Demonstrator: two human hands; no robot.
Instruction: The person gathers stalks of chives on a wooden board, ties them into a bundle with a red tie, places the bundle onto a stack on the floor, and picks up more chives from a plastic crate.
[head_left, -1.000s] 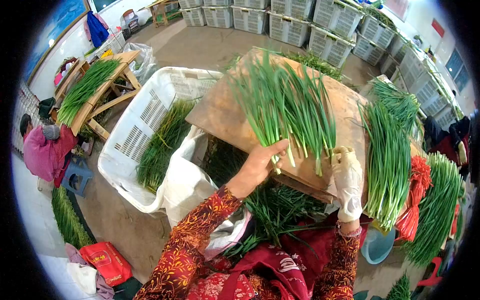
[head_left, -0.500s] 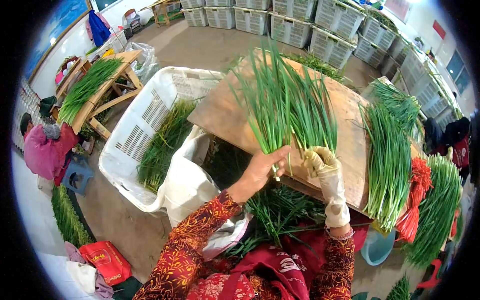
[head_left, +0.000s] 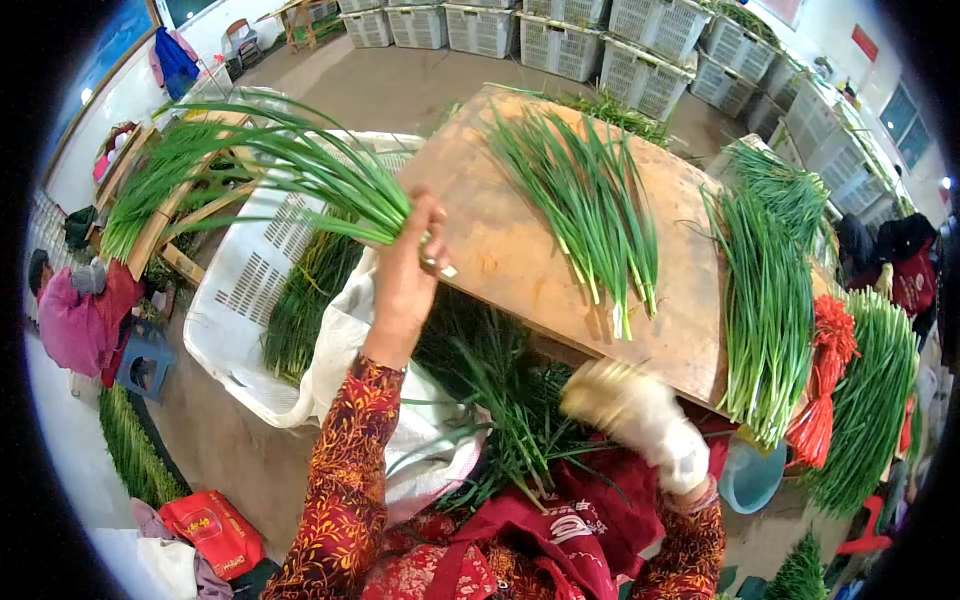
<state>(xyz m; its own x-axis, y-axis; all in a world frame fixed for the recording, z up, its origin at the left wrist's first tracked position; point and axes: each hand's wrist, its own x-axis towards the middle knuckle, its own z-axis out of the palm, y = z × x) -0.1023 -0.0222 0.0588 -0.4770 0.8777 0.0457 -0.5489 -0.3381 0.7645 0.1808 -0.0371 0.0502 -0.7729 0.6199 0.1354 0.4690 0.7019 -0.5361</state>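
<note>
Left hand now lifted off tabletop, swung out to left of it, toward white crate. Fingers clamped on stem ends of green onion bunch; leaves fan out left, above crate. Half second ago same hand pressed bunch at tabletop near edge.

Second green onion bunch left lying on tabletop middle, nobody touching.

Right hand, gloved, dropped below tabletop edge, into loose greens at lap. Blurred; fingers state I cannot tell.

Judgement: one portion is separated and carried away, other stays.
</note>
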